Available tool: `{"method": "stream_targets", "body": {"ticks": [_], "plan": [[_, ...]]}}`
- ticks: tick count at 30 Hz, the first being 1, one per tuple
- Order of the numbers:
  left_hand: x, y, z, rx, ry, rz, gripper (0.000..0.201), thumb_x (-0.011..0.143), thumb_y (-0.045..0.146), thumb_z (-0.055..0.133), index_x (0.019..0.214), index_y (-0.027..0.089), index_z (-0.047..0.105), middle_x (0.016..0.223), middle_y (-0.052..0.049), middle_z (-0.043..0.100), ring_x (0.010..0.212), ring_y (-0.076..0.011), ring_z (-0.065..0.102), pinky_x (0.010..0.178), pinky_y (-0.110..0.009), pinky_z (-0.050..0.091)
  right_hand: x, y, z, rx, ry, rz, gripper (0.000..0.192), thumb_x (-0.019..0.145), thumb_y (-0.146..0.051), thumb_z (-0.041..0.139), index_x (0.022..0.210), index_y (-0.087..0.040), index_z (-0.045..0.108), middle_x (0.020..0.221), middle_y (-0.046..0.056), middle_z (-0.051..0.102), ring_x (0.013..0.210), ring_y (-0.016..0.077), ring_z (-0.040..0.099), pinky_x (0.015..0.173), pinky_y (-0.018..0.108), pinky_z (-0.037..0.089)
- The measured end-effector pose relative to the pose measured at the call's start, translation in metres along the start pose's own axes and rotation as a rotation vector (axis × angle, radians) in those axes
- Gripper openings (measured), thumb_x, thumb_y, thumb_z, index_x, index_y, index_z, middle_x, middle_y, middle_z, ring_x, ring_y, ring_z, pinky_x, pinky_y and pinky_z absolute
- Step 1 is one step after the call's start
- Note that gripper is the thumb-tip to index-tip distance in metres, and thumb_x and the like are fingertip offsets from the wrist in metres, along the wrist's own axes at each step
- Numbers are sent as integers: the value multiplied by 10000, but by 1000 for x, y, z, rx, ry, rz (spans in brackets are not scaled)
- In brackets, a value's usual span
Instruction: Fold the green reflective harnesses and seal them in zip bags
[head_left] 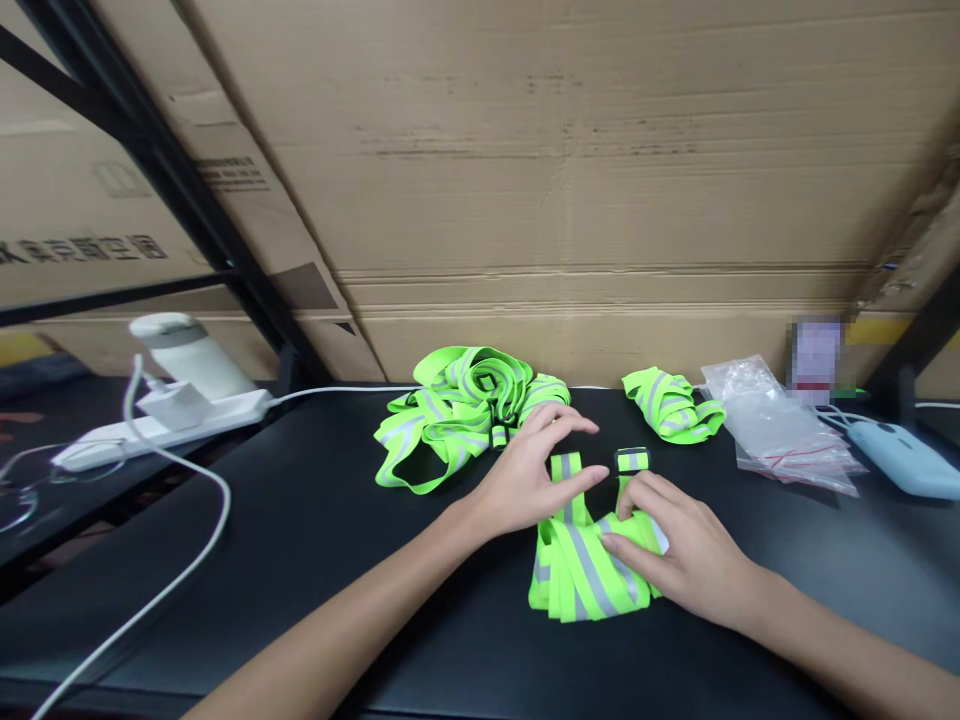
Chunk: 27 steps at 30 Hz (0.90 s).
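A folded bundle of neon-green reflective strap (589, 575) with silver stripes lies on the black table in front of me. My right hand (686, 545) grips its right side, thumb on top and fingers curled at its upper edge. Just beyond those fingers, a strap end with a black buckle (631, 461) sticks out. My left hand (529, 475) is open over the bundle's upper left, thumb and fingers apart, near a strap loop (568, 480) that extends from it. Whether the left hand touches the strap, I cannot tell.
Behind my left hand lies a loose pile of green reflective straps (442, 415). A smaller rolled strap (671, 405) sits near the cardboard wall (555, 200). Clear plastic bags (776, 425) and a light-blue device (904, 458) are at right; a white power strip (165, 430) and bottle (196, 358) at left.
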<state>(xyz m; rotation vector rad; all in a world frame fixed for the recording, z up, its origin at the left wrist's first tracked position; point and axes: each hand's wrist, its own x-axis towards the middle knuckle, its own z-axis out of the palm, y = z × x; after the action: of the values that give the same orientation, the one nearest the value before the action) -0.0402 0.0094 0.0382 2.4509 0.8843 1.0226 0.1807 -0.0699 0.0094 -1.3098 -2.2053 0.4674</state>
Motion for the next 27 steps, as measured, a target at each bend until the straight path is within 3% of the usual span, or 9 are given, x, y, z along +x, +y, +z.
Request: {"method": "stream_targets", "body": {"ticks": [2,4,7,10,13,17,20,24,27], "plan": [[-3,11,-5,78,-21,164,206,918,407,671,945,202,678,930,-62,632,915,-223,599,860,-366,489,0,2,1,-22,38,-14,208,984,-411,574,905,-220,553,960,50,601,927,238,609,762,339,490],[-5,19,-8,151,-160,284,296,944,460,613,813,198,653,744,-31,587,725,-186,560,692,-319,455,1,5,2,-37,73,-40,225,975,-411,593,870,-215,568,957,52,583,918,232,602,762,336,490],[-9,19,-7,231,-337,287,506,945,659,484,847,189,646,713,-24,581,625,-177,548,564,-302,400,2,9,2,-69,116,-46,222,957,-381,623,819,-212,586,919,40,583,886,221,604,758,338,488],[-12,13,-2,249,-422,254,673,853,816,456,900,174,650,764,-41,621,647,-200,604,567,-308,427,4,14,1,-100,146,-2,203,947,-351,632,799,-214,607,874,28,592,880,223,624,753,337,494],[-15,11,2,261,-418,262,734,752,820,598,1041,148,656,852,-59,656,704,-226,654,610,-318,471,7,19,-2,-117,176,20,198,940,-349,642,795,-215,638,865,27,613,879,225,649,749,332,504],[-21,11,3,287,-392,267,583,815,613,698,1177,160,640,1007,-84,662,756,-222,677,639,-310,506,7,29,-7,-118,217,-4,174,930,-391,669,916,-219,690,906,32,671,883,225,676,764,331,517],[-20,6,2,221,-390,231,438,849,471,705,1166,171,660,1052,-89,654,797,-212,677,692,-310,534,6,36,-15,-81,220,-33,408,847,-490,761,1119,-204,659,945,39,701,831,214,682,755,330,529],[-16,-3,-2,127,-359,178,431,839,446,732,1159,160,691,993,-94,681,897,-247,667,794,-356,545,5,39,-27,-64,75,-138,659,644,-621,871,1087,-192,637,1013,67,720,903,257,699,799,363,547],[-13,-7,-2,57,-339,123,428,828,439,759,1153,164,715,995,-92,692,935,-248,658,844,-367,536,4,37,-32,-113,10,-153,853,514,-644,920,1172,-196,613,1132,100,712,1026,316,694,895,426,544]]}}
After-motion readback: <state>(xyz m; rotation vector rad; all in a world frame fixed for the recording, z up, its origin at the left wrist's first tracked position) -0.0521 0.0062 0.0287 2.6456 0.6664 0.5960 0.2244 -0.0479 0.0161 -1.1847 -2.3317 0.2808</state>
